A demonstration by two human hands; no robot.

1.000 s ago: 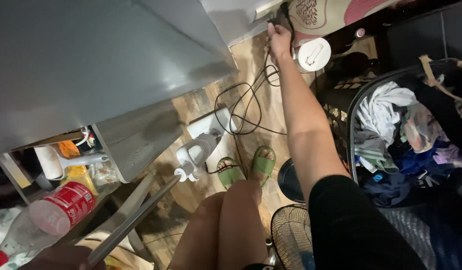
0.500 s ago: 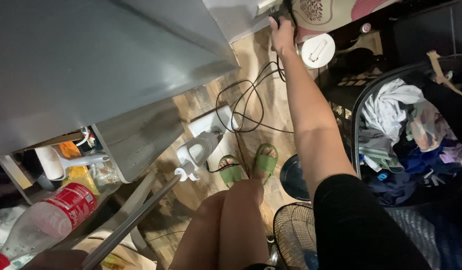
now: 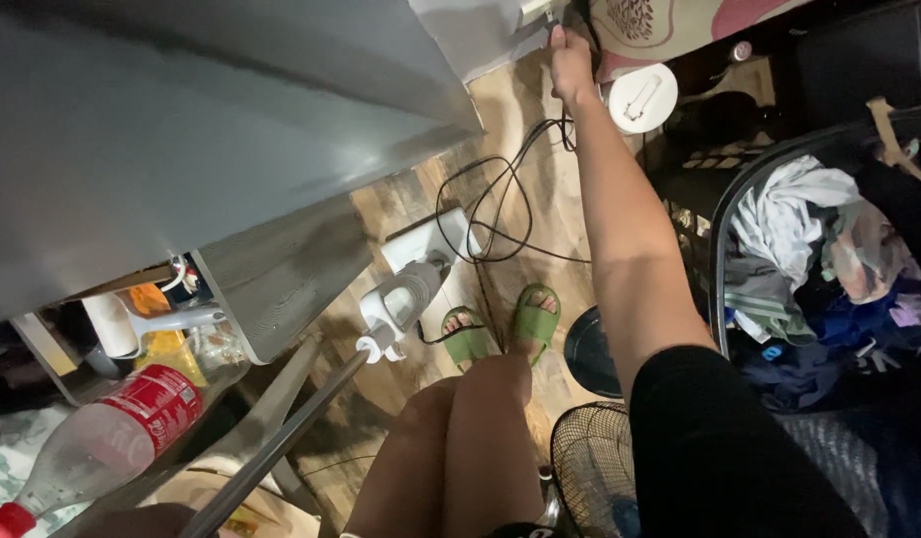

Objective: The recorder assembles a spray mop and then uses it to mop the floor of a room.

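Note:
My right hand (image 3: 570,66) reaches far out to the base of the wall at the top of the view. Its fingers are closed around the black plug end of a cord, right under a white socket (image 3: 536,10). The black cord (image 3: 492,204) trails in loops over the wooden floor to a white stick vacuum (image 3: 403,296). Its flat head (image 3: 433,239) rests on the floor. My left hand (image 3: 132,520) shows only partly at the bottom edge, closed on the vacuum's metal pole (image 3: 281,448). My feet in green sandals (image 3: 533,321) stand beside the vacuum.
A grey cabinet (image 3: 211,130) fills the upper left. Below it lie a plastic bottle with a red label (image 3: 112,433) and clutter. A laundry basket (image 3: 721,234) full of clothes stands at right, a black fan (image 3: 590,468) near my legs, a round white object (image 3: 643,97) by the wall.
My right hand has pushed a little further up to the socket with the plug, and the cord loops have shifted with it. The vacuum and my left hand stay put.

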